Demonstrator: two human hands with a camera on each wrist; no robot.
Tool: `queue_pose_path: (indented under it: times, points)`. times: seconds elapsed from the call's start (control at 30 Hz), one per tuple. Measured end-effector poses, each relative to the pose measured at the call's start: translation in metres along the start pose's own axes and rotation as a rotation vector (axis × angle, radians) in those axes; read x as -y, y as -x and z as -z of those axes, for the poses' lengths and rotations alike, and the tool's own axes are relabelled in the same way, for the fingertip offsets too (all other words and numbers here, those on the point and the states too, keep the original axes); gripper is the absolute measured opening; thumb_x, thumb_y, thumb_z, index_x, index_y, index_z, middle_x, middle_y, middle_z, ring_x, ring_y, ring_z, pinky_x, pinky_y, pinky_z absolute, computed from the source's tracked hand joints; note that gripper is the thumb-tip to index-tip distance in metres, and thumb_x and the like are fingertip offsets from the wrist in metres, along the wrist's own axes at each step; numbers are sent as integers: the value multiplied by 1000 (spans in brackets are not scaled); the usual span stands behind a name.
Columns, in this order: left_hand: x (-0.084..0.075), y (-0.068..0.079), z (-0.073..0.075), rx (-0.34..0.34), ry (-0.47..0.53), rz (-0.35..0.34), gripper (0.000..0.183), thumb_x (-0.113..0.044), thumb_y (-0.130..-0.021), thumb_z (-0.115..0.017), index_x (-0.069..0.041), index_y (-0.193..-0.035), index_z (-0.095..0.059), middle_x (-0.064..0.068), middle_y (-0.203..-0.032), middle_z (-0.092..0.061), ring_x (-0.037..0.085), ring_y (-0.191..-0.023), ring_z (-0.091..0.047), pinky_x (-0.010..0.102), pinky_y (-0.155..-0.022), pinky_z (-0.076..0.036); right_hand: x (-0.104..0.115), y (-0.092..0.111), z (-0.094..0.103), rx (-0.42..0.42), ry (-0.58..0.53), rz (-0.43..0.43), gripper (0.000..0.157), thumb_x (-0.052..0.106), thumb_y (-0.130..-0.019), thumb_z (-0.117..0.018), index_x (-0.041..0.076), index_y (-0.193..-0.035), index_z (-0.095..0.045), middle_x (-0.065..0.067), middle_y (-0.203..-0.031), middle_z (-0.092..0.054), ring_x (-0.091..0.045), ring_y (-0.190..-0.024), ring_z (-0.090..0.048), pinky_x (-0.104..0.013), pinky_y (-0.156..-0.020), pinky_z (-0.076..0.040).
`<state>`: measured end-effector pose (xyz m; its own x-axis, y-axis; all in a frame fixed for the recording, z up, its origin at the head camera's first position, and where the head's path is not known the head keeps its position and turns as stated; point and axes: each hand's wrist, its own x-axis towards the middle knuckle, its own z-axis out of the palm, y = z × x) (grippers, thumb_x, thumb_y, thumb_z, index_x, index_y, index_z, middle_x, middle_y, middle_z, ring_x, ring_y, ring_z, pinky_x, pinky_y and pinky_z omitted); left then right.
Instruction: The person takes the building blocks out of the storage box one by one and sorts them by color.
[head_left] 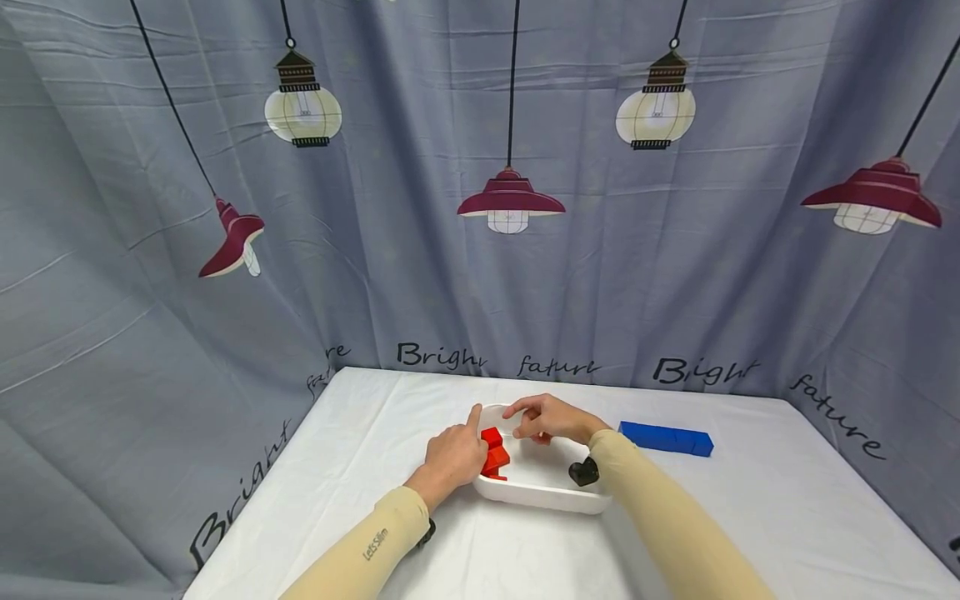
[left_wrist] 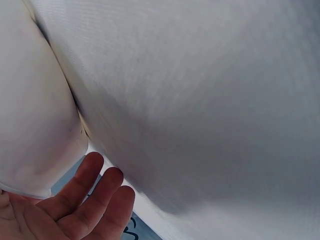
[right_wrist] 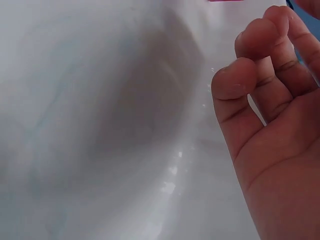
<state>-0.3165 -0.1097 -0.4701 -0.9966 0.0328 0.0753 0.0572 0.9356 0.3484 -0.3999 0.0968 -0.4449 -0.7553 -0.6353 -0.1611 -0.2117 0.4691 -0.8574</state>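
A white tray (head_left: 536, 497) with a raised rim stands on the table in the head view. Red blocks (head_left: 497, 457) lie in its left end, partly covered by my left hand (head_left: 456, 454). That hand holds the tray's left rim, its index finger stretched along the edge. In the left wrist view, three of its fingers (left_wrist: 102, 197) extend outside the tray's wall (left_wrist: 37, 110); the thumb is hidden. My right hand (head_left: 555, 418) hovers over the tray's far side, fingers bent and apart. Nothing shows between its fingers (right_wrist: 235, 80) in the right wrist view.
A long blue block bar (head_left: 666, 438) lies to the right of the tray on the white tablecloth (head_left: 757, 500). Beside the right cuff is a black piece (head_left: 583, 472); whether it is worn or lies in the tray, I cannot tell. A grey curtain (head_left: 420, 250) hangs behind.
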Motion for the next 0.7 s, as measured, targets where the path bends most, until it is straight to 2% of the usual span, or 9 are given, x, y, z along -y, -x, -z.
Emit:
queue_pose_path:
  times: [0.17, 0.33, 0.7]
  points:
    - [1, 1, 0, 1, -2, -9, 63, -27, -98, -55, -14, -156, -33, 11, -116, -71, 25, -94, -67, 49, -82, -56, -5, -4, -7, 16, -22, -5, 45, 13, -88, -72, 5, -131, -63, -6, -72, -57, -18, -61, -49, -27, -56, -41]
    - [2, 1, 0, 1, -1, -11, 63, -27, -98, -55, -14, -156, -34, 11, -115, -71, 25, -95, -67, 49, -81, -56, -11, -8, -14, 21, -34, 3, 43, 13, -87, -72, 7, -130, -64, -10, -75, -60, -18, -62, -50, -26, -56, -39]
    - [0, 0, 1, -2, -3, -9, 63, -28, -99, -54, -15, -157, -33, 11, -114, -71, 26, -94, -67, 50, -81, -56, -14, -12, -25, -28, 6, 5, 37, 12, -88, -71, 12, -125, -68, -10, -72, -59, -17, -55, -49, -25, -52, -39]
